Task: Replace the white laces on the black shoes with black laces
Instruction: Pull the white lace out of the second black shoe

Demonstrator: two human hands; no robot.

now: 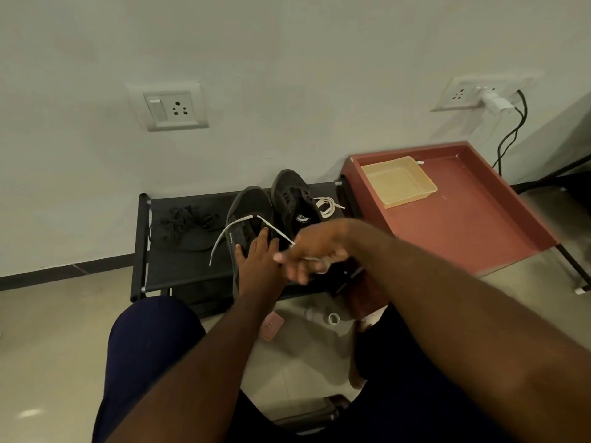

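Note:
Two black shoes stand on a low black rack [166,276]. The near shoe [248,206] still carries a white lace [224,233] through its lowest eyelets, one end hanging loose to the left. My left hand [259,260] rests flat on that shoe, fingers straight. My right hand [311,252] pinches the lace's other end, drawn taut to the right. The far shoe [292,199] has no lace in it. A removed white lace [327,206] lies coiled beside it. A tangle of black laces [184,220] lies on the rack's left part.
A red tray table [460,219] holding a shallow yellow container [398,182] stands right of the rack. Wall sockets, a plugged charger [494,102] and black cable are behind. A pink item [271,326] and a small white ring [333,318] lie on the floor between my knees.

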